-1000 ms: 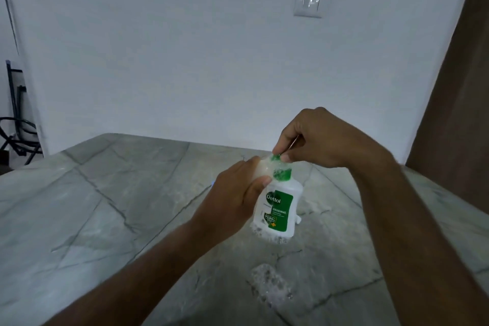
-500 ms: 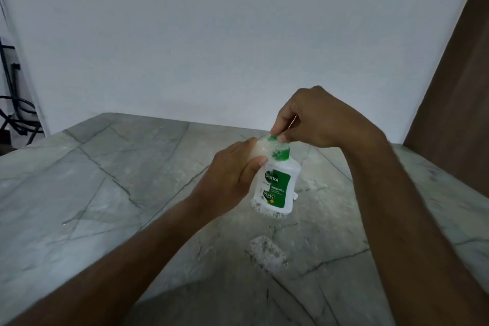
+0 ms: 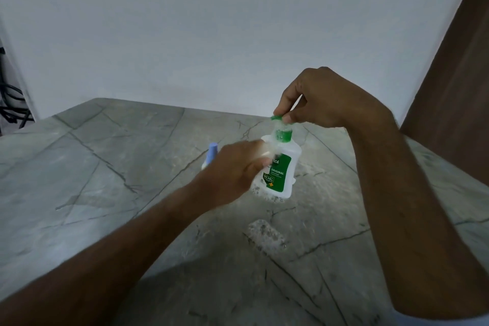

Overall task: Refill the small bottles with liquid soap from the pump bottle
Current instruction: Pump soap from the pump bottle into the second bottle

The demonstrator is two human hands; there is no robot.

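Note:
A white pump bottle (image 3: pixel 281 169) with a green label and green collar stands on the marble table (image 3: pixel 92 167). My right hand (image 3: pixel 315 99) pinches the green pump head (image 3: pixel 277 118) at the bottle's top from above. My left hand (image 3: pixel 238 171) is blurred and sits against the bottle's left shoulder; whether it grips the bottle or something small I cannot tell. Behind my left hand a small bottle with a pale blue cap (image 3: pixel 211 152) stands on the table, mostly hidden.
A patch of foam or spilled soap (image 3: pixel 266 235) lies on the table in front of the pump bottle. A white wall runs along the table's far edge. A brown panel (image 3: pixel 455 61) stands at the right. Dark chair parts (image 3: pixel 13 103) show at the far left.
The view has tilted down. My left hand has shifted lower and left along the bottle, uncovering the small blue-capped bottle behind it. My right hand stays on the pump head.

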